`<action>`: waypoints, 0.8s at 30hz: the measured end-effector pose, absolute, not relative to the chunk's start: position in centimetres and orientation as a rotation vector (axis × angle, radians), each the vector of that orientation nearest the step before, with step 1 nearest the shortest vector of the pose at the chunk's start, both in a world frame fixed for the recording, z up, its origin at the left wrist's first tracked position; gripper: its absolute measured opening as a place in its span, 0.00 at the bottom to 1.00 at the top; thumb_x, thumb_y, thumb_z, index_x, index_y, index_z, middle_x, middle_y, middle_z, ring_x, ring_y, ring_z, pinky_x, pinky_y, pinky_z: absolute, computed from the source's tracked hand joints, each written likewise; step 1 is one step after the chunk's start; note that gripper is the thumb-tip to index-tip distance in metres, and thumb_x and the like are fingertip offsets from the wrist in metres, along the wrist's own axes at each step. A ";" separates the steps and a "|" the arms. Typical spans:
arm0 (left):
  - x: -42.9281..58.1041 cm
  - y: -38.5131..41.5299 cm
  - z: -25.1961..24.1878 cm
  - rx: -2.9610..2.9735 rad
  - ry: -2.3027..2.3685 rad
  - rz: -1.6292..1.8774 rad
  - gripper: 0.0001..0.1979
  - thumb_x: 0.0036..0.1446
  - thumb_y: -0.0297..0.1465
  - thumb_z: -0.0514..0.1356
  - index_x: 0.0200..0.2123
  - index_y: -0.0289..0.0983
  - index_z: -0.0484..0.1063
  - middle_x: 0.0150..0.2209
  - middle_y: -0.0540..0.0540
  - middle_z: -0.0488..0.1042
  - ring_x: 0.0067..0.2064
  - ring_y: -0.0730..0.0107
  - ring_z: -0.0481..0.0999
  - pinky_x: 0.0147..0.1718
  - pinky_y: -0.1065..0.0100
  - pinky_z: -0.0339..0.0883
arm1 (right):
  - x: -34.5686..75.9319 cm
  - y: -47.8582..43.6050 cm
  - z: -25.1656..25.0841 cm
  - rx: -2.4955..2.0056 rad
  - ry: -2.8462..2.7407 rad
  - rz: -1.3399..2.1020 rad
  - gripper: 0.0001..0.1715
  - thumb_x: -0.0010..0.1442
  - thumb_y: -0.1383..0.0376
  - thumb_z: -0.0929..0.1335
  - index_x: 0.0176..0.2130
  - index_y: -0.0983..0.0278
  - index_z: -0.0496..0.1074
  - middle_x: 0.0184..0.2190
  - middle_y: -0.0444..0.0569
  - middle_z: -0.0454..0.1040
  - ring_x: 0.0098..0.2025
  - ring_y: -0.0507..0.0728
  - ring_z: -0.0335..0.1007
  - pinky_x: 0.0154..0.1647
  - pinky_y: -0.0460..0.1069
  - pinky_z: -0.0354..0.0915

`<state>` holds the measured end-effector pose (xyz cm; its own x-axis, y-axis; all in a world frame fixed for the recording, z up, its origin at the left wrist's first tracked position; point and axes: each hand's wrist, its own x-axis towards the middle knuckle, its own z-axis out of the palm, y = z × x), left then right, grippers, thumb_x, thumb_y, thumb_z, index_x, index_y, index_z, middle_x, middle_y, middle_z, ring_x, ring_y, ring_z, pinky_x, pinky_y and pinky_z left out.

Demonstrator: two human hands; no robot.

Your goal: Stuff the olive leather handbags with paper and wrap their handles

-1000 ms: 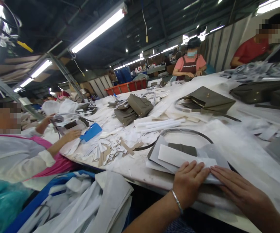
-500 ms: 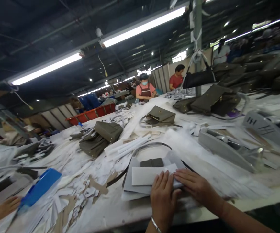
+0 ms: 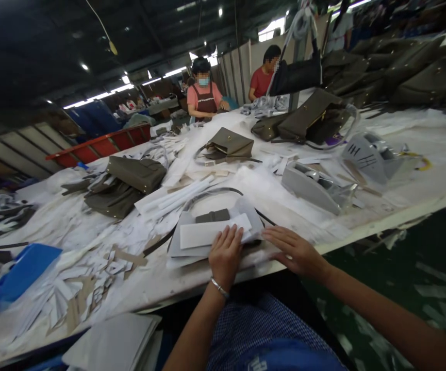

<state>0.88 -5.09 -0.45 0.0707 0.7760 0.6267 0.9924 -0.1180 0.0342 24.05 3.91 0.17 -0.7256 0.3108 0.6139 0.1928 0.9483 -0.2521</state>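
My left hand (image 3: pixel 226 253) lies flat, fingers spread a little, on the right part of a white foam strip (image 3: pixel 197 234). Under the strip is a grey-white wrapped bag (image 3: pixel 176 247) with a dark strap (image 3: pixel 217 190) looped behind it. An olive piece (image 3: pixel 212 216) shows just above the strip. My right hand (image 3: pixel 294 250) is just right of the bag, its fingers stretched out and thumb apart, with nothing seen in it.
Olive bags (image 3: pixel 130 180) and two grey tape dispensers (image 3: pixel 310 188) sit on the littered table. A blue object (image 3: pixel 27 270) and paper scraps lie left. Two people (image 3: pixel 205 98) are at the far side. A person's blurred hand shows at the left edge.
The view has tilted down and turned right, so my lap and the floor show. My right hand has moved away from the strip and my left hand, off to the right.
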 end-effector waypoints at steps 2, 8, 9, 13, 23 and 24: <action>0.9 -5.1 -0.5 -1.957 -1.759 -0.710 0.21 0.66 0.31 0.56 0.62 0.43 0.64 0.61 0.47 0.69 0.62 0.58 0.68 0.59 0.54 0.64 | 25.9 2.8 -1.0 -0.349 -2.497 0.181 0.34 0.66 0.62 0.67 0.67 0.63 0.56 0.63 0.55 0.65 0.67 0.62 0.56 0.66 0.63 0.59; 0.8 -5.2 -0.5 -1.947 -1.761 -0.698 0.22 0.66 0.31 0.57 0.62 0.43 0.63 0.61 0.47 0.68 0.63 0.59 0.67 0.61 0.55 0.62 | 24.8 1.2 -4.0 -0.292 -2.489 0.092 0.27 0.67 0.72 0.63 0.64 0.65 0.61 0.60 0.54 0.68 0.65 0.61 0.59 0.63 0.62 0.63; 0.9 -5.2 -0.5 -1.949 -1.761 -0.697 0.22 0.66 0.31 0.57 0.62 0.44 0.63 0.61 0.47 0.69 0.63 0.59 0.67 0.61 0.55 0.62 | 23.9 1.3 -4.1 -0.289 -2.442 0.096 0.26 0.67 0.73 0.63 0.62 0.65 0.64 0.59 0.54 0.70 0.64 0.61 0.61 0.63 0.62 0.65; 0.9 -5.2 -0.4 -1.951 -1.755 -0.691 0.22 0.66 0.30 0.56 0.62 0.43 0.63 0.61 0.47 0.69 0.62 0.59 0.68 0.61 0.55 0.62 | 21.3 1.3 -3.8 -0.252 -2.285 0.185 0.20 0.66 0.74 0.62 0.53 0.64 0.73 0.50 0.52 0.78 0.56 0.60 0.72 0.58 0.60 0.69; 1.0 -5.0 -0.5 -1.931 -1.735 -0.693 0.21 0.66 0.30 0.56 0.62 0.44 0.65 0.59 0.45 0.71 0.61 0.59 0.69 0.59 0.53 0.64 | 21.0 -2.0 -2.9 -0.320 -2.228 0.329 0.20 0.65 0.74 0.60 0.49 0.64 0.76 0.45 0.51 0.80 0.48 0.57 0.77 0.51 0.54 0.74; 1.1 -5.0 -0.5 -1.930 -1.731 -0.694 0.21 0.66 0.30 0.56 0.62 0.44 0.65 0.59 0.45 0.71 0.61 0.59 0.70 0.59 0.54 0.65 | 21.0 -2.4 -2.8 -0.324 -2.227 0.322 0.20 0.65 0.74 0.60 0.49 0.63 0.76 0.45 0.51 0.80 0.48 0.57 0.77 0.51 0.54 0.74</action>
<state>1.06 -4.97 -0.47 0.0835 0.7655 0.6380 0.9942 -0.1076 -0.0011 21.01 -2.44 -2.77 -0.6125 0.3384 0.7144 0.1218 0.9333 -0.3377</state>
